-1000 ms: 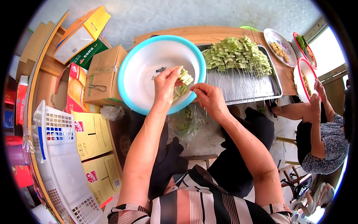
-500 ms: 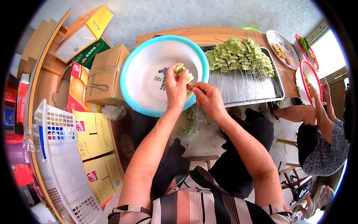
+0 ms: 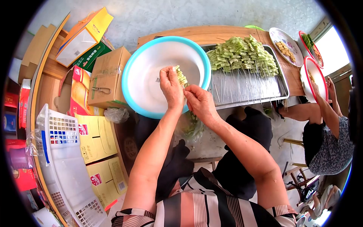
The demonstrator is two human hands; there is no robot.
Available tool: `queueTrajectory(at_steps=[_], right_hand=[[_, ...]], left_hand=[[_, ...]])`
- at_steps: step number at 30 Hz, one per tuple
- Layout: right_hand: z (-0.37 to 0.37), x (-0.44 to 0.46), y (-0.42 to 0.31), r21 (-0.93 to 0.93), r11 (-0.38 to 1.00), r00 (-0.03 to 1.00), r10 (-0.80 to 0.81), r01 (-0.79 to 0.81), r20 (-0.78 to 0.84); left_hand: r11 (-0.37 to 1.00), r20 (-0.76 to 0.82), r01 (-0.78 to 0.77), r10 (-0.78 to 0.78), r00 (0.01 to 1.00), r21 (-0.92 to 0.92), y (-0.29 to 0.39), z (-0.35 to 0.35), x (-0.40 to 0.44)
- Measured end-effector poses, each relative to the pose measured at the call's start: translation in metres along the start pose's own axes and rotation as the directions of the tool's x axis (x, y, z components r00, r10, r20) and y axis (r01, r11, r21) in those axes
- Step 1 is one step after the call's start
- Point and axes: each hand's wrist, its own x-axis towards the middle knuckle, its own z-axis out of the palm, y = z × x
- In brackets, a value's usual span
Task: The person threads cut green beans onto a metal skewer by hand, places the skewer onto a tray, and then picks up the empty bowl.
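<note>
- A short row of green pieces (image 3: 181, 76) is held over the basin (image 3: 166, 39), at the counter's (image 3: 211, 32) left end.
- The left hand (image 3: 171, 86) grasps the row, thumb and fingers closed along it.
- The right hand (image 3: 198, 99) has its fingers pinched at the row's near end, apparently on a thin stick (image 3: 184, 86).
- To do this well, I'd keep the pieces aligned, push straight and hold the left fingertips clear of the point.
- Rightward, a tray (image 3: 278, 89) along the counter's near edge carries heaped skewered pieces (image 3: 242, 58).
</note>
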Motion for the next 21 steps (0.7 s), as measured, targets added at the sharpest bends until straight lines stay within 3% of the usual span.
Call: queueTrajectory(at_steps=[11,14,16,17,18,21], right_hand=[[-0.006,0.009,-0.005,-0.097,0.994,0.998,-0.062,0.06,-0.022],[-0.007,0.011,-0.006,-0.05,0.999,1.0,-0.018,0.018,0.012],[-0.013,0.012,-0.013,-0.043,0.999,1.0,-0.014,0.013,-0.014],[-0.018,0.014,-0.015,0.009,1.0,1.0,-0.009,0.01,-0.022],[-0.026,0.016,-0.016,0.008,1.0,0.999,-0.022,0.022,-0.041],[-0.047,0.015,-0.022,0.127,0.992,0.999,0.0,0.006,-0.046]], left_hand=[[0.985,0.041,-0.166,0.164,0.986,0.041,0.009,0.002,-0.007],[0.989,0.035,-0.149,0.148,0.988,0.023,0.011,-0.002,-0.007],[0.988,0.121,0.058,-0.041,0.992,-0.142,0.021,-0.005,-0.009],[0.981,0.169,0.055,-0.023,0.985,-0.185,0.017,-0.01,-0.006],[0.982,0.162,0.052,-0.022,0.987,-0.181,0.013,-0.016,-0.001],[0.994,0.24,0.085,-0.099,0.966,0.067,0.002,-0.037,0.016]])
